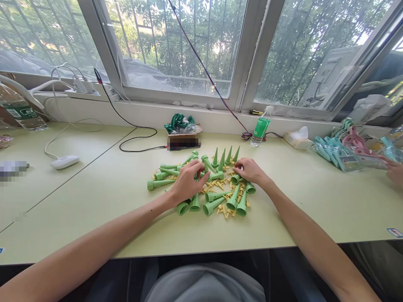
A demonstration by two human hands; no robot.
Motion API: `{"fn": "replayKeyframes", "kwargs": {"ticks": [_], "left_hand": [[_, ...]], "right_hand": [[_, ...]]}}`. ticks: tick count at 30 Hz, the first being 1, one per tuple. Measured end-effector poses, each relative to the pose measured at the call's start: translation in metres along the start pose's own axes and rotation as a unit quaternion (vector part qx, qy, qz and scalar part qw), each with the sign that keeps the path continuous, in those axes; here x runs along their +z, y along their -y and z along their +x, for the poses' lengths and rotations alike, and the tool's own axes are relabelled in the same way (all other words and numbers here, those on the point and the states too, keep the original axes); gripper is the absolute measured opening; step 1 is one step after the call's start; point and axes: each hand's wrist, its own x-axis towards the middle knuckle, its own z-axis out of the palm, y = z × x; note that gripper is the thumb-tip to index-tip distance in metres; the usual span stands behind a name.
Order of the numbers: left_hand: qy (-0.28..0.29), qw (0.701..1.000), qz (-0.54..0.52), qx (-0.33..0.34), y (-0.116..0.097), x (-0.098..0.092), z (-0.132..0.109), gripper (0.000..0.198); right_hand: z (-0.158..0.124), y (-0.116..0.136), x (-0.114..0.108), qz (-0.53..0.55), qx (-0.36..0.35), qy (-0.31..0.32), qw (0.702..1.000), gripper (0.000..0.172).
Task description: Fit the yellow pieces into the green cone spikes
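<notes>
A loose pile of hollow green plastic cone spikes [210, 208] with ribbed collars lies on the pale table, mixed with small yellow plastic fittings [219, 183]. Over the left part of the pile, my left hand [188, 181] is closed, thumb and fingers around an upright green spike [206, 166]. My right hand [249, 170] is at the pile's right side, fingertips pinched near some yellow pieces; what they hold is too small to make out. Several green spikes [222, 158] stand point up at the back, between the hands.
Behind the pile sits a small cardboard box [185, 133] with green plastic wrapping. A water bottle [260, 128] and a tissue box [298, 139] stand near the window sill. Bagged teal and pink clips [338, 153] lie right, near another person's hand [395, 171]. Cables and a white device [65, 162] are left.
</notes>
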Motion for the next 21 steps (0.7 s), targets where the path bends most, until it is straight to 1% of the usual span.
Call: {"fn": "replayKeyframes", "kwargs": {"ticks": [7, 17, 21], "left_hand": [[-0.003, 1.0, 0.005, 0.001, -0.0005, 0.0001, -0.0003, 0.018], [-0.002, 1.0, 0.004, 0.008, 0.0001, -0.0001, -0.0004, 0.019], [-0.001, 1.0, 0.003, 0.005, 0.0, 0.0002, -0.0005, 0.019]], "right_hand": [[-0.0006, -0.0001, -0.0005, -0.012, 0.0, -0.001, 1.0, 0.017], [-0.0015, 0.0031, -0.0028, -0.003, 0.014, 0.019, 1.0, 0.016], [-0.0014, 0.0024, -0.0017, -0.011, 0.003, 0.012, 1.0, 0.016]]}}
